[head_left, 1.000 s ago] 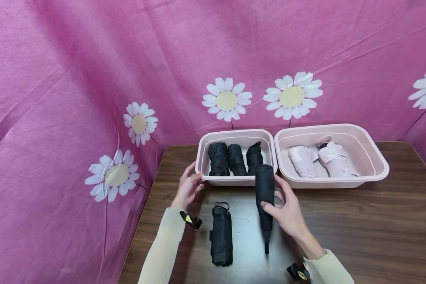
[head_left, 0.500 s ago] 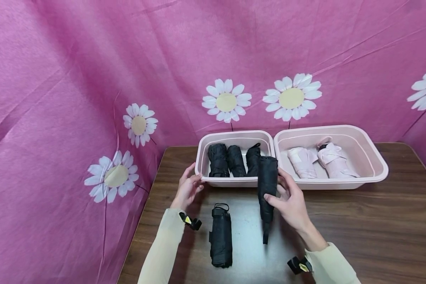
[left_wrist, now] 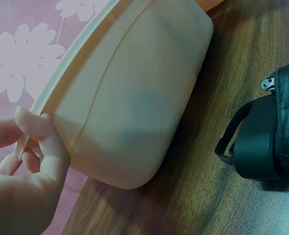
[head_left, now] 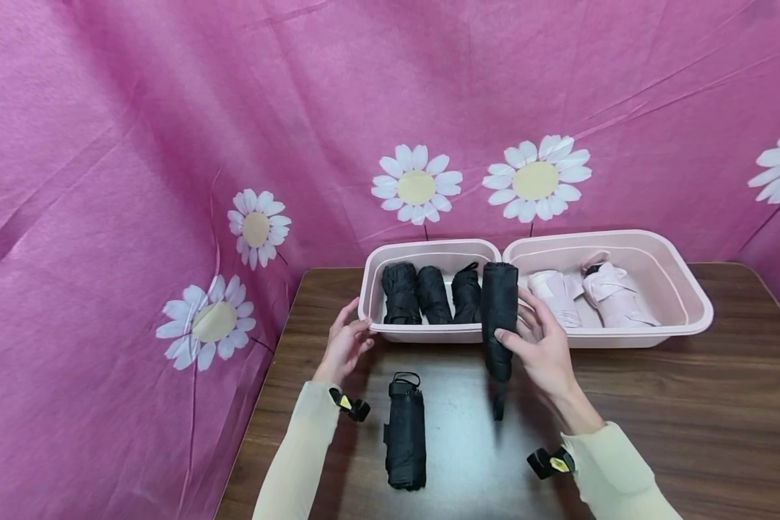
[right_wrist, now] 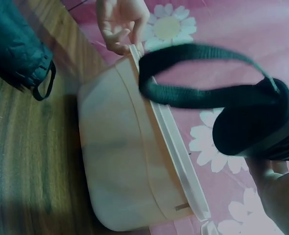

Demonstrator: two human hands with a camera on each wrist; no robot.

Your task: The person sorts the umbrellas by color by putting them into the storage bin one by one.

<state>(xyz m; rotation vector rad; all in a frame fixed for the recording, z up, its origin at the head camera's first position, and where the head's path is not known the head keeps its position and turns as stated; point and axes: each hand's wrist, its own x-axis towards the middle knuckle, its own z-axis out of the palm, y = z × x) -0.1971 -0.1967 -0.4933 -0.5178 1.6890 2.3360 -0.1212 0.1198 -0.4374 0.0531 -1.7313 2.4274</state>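
My left hand [head_left: 341,349] pinches the rim of the smaller pale pink bin [head_left: 422,335] at its front left corner; the left wrist view shows thumb and fingers on that rim [left_wrist: 68,66]. With my right hand [head_left: 547,355] I grip a folded black umbrella [head_left: 499,307], its strap [right_wrist: 193,95] hanging toward me. It is held up at the bin's front right corner, covering part of the rim. Inside that bin three black umbrellas [head_left: 432,295] lie side by side. Another folded black umbrella [head_left: 406,440] lies on the table below the bin.
A larger pale pink bin [head_left: 682,296] stands against the smaller one on the right, with two folded pink umbrellas [head_left: 614,295] in it. Both bins sit at the back of the wooden table [head_left: 689,412], before a pink flowered cloth [head_left: 325,130].
My right hand has moved forward and slightly right with the black umbrella, lifting off the spot over the bin's front wall toward the gap between bins. My left hand has stayed on the rim.
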